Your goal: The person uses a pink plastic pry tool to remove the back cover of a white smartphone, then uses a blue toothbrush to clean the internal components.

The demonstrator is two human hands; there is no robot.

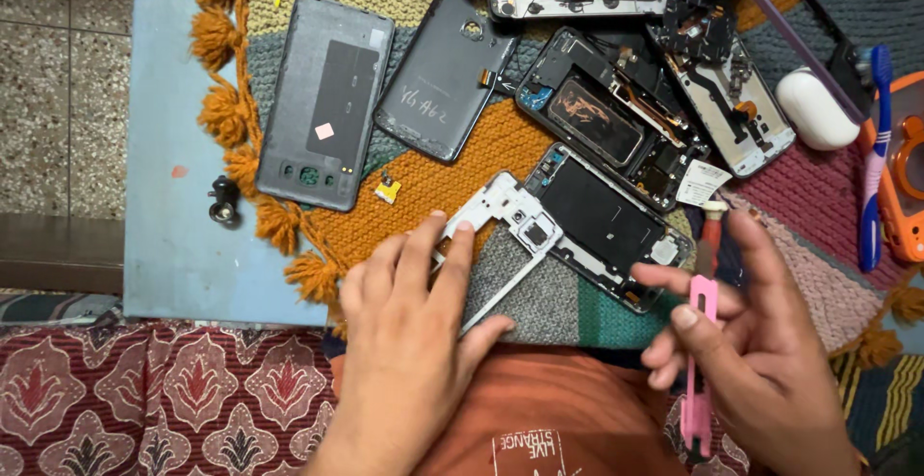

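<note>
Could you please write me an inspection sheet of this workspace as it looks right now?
Surface: striped knitted mat with tassels, on a blue table.
Job's things: open phone; white frame.
Clutter: grey back covers, gutted phones, white case, blue toothbrush, small black part.
Hands: left hand on the white frame; right hand holds a pink tool.
Cables: nothing seen.
Surroundings: speckled floor, patterned red fabric.

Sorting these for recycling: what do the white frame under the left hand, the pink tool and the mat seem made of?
The white phone mid-frame under the left hand looks like matte moulded plastic, thin and evenly coloured; metal under paint is possible. The pink pry tool in the right hand appears smooth plastic. The mat is woven yarn, with visible ribbing and tassels.
</note>
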